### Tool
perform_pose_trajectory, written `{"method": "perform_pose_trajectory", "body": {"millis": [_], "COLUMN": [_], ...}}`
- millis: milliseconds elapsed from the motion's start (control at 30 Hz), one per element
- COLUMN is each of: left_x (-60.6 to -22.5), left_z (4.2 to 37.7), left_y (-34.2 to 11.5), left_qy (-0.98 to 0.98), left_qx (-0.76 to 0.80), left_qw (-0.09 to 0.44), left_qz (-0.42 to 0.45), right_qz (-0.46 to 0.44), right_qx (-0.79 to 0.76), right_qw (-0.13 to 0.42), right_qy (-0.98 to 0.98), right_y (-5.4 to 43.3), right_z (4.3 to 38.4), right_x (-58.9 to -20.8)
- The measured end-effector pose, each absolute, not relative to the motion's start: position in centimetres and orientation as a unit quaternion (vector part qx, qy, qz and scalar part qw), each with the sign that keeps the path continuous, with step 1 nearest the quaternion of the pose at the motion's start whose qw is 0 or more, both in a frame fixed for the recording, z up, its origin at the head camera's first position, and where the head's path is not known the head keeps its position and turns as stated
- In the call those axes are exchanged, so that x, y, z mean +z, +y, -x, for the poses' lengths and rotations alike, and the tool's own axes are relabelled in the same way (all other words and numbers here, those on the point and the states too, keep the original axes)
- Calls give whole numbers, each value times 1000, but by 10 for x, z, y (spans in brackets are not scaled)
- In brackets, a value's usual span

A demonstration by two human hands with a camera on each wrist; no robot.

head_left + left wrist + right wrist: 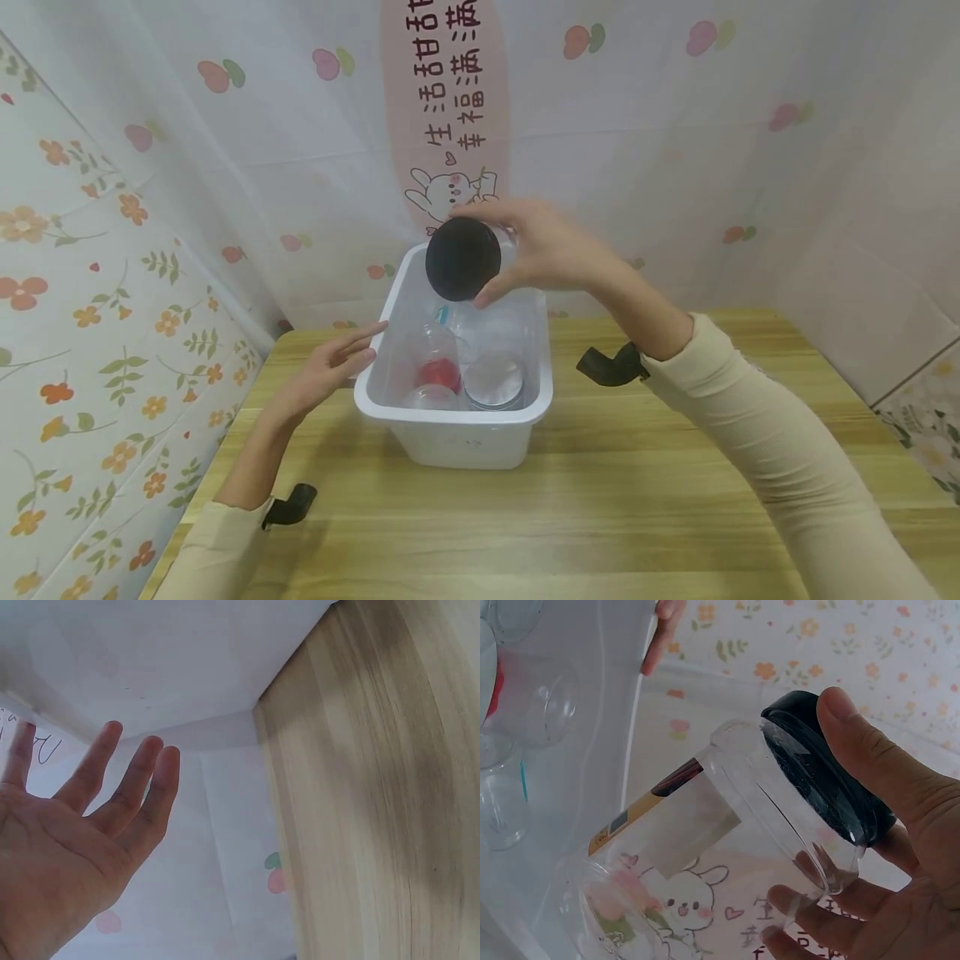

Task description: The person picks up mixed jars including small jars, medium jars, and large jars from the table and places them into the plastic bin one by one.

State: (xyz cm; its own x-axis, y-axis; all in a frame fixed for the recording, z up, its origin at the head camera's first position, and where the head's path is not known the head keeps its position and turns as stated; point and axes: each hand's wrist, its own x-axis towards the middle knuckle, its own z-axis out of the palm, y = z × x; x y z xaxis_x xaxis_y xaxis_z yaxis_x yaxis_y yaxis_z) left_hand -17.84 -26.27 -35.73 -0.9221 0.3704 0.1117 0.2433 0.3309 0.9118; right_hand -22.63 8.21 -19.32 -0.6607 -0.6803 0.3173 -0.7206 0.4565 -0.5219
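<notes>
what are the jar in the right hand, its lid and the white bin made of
The jar looks like clear plastic, possibly glass: the wall pattern shows through it, with a paper label stuck on. Its lid seems matte black plastic, with no shine. The bin looks like glossy white plastic, slightly translucent at its thin walls. The right hand grips the jar at the lid end.

Wooden table (615,500) below; floral sheet (90,275) at left, fruit-print curtain (637,150) behind, pink rabbit banner (444,100) centred.
</notes>
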Motion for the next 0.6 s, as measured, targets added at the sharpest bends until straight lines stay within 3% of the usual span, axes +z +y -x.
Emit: {"method": "perform_pose_trajectory", "body": {"millis": [600], "left_x": [-362], "left_z": [178], "left_y": [-262], "left_qy": [811], "left_qx": [552], "left_qw": [66], "left_qz": [-182], "right_qz": [-428], "right_qx": [289], "right_qw": [-5], "right_qy": [-856], "right_y": [62], "right_z": [230], "right_x": [-203]}}
